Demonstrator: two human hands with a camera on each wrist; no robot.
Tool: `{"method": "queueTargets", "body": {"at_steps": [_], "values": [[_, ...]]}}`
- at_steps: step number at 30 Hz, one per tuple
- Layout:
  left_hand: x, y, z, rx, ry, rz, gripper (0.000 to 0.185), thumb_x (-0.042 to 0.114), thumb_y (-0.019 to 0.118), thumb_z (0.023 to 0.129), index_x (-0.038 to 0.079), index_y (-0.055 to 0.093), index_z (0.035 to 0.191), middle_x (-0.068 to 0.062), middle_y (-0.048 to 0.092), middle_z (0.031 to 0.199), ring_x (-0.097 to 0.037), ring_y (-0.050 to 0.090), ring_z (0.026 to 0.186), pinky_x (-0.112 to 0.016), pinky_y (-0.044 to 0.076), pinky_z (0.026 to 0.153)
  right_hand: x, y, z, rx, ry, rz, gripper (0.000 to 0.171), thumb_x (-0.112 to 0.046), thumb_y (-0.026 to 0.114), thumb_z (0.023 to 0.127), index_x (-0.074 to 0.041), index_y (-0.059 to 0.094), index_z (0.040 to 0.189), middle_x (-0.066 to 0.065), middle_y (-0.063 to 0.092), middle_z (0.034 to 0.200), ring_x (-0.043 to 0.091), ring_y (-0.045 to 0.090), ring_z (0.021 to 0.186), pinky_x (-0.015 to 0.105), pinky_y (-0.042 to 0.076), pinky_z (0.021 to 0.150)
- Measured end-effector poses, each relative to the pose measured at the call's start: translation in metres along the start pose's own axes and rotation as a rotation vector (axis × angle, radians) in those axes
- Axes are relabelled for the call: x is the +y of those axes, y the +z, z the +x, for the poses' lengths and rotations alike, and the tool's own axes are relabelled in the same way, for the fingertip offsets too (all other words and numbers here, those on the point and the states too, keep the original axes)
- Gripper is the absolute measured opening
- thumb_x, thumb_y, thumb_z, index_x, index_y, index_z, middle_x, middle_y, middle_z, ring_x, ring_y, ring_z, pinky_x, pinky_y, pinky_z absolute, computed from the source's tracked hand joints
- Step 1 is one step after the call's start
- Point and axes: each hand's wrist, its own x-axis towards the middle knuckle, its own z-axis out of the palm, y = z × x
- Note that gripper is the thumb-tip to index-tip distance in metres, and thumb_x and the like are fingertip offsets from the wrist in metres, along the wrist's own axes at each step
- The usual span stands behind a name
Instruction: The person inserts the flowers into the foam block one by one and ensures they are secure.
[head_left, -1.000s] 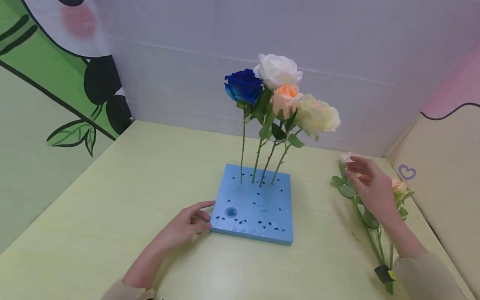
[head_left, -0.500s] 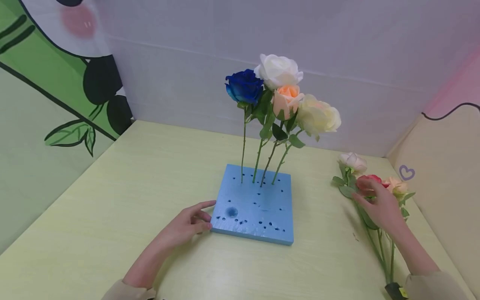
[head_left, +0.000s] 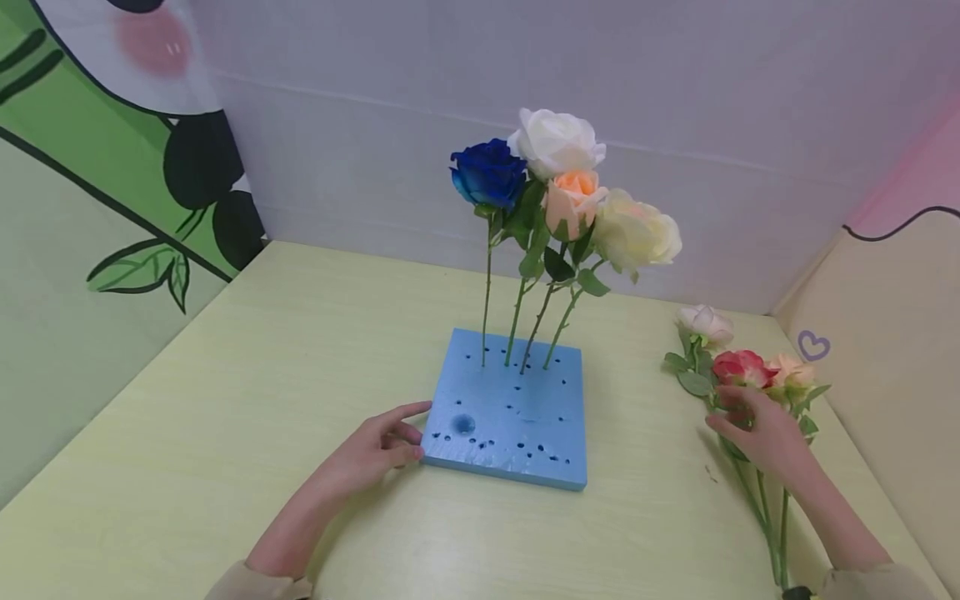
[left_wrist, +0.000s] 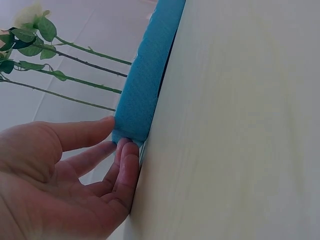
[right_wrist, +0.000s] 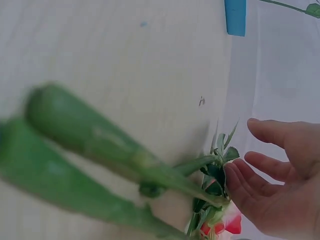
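A pale wall (head_left: 375,175) stands behind a light yellow table (head_left: 300,358); on the table lies a flat blue foam block (head_left: 536,396); four roses stand upright in the block's far half, a white rose (head_left: 557,143) at the back, a blue rose (head_left: 489,173) to its left, a peach rose (head_left: 572,205) in front and a cream rose (head_left: 636,230) leaning to the right; at the table's right side more flowers lie on their stems, a pale pink rose (head_left: 707,326) farthest away, then a red rose (head_left: 741,367) with a light orange rose (head_left: 792,373) beside it; the left hand (head_left: 366,450) touches the block's left edge near the front corner, fingers loose and not clasping it; the right hand (head_left: 767,427) reaches over the leaves just below the red rose, thumb and fingers apart, grasping nothing; whether its fingertips touch the leaves I cannot tell; a round hollow (head_left: 463,425) marks the block near the left hand
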Motion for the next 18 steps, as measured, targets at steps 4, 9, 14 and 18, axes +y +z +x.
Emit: {"method": "queueTargets", "body": {"at_steps": [4, 9, 14, 18], "values": [[0.001, 0.0, 0.0, 0.0, 0.003, -0.008, 0.059, 0.005, 0.065, 0.091, 0.012, 0.047, 0.147, -0.015, 0.063, 0.112, -0.018, 0.062, 0.092, -0.03, 0.046, 0.077, 0.003, 0.001, -0.001, -0.018, 0.005, 0.002, 0.055, -0.026, 0.069, 0.093, 0.006, 0.052, 0.134, 0.031, 0.062, 0.124, 0.04, 0.067, 0.1, 0.02, 0.05, 0.065], [0.001, 0.0, 0.0, 0.004, 0.007, -0.005, 0.059, 0.006, 0.065, 0.091, 0.013, 0.047, 0.147, -0.014, 0.063, 0.112, -0.018, 0.062, 0.092, -0.031, 0.046, 0.077, 0.007, 0.002, -0.002, -0.043, 0.028, 0.012, 0.058, -0.027, 0.071, 0.091, 0.007, 0.051, 0.135, 0.029, 0.064, 0.12, 0.038, 0.068, 0.099, 0.02, 0.049, 0.067], [0.0, 0.0, 0.0, 0.008, 0.005, 0.009, 0.058, 0.006, 0.065, 0.091, 0.013, 0.047, 0.146, -0.014, 0.063, 0.111, -0.019, 0.062, 0.092, -0.031, 0.046, 0.076, 0.013, 0.003, -0.002, -0.082, 0.091, 0.036, 0.061, -0.031, 0.072, 0.09, 0.007, 0.052, 0.133, 0.026, 0.067, 0.116, 0.02, 0.069, 0.095, 0.019, 0.05, 0.067], [-0.001, 0.001, 0.001, 0.009, 0.003, 0.01, 0.058, 0.006, 0.065, 0.091, 0.013, 0.048, 0.146, -0.014, 0.063, 0.111, -0.019, 0.061, 0.092, -0.03, 0.046, 0.076, 0.017, 0.004, 0.0, -0.094, 0.101, 0.065, 0.062, -0.032, 0.074, 0.089, 0.009, 0.053, 0.131, 0.025, 0.068, 0.116, -0.013, 0.056, 0.083, 0.015, 0.049, 0.068]]}}
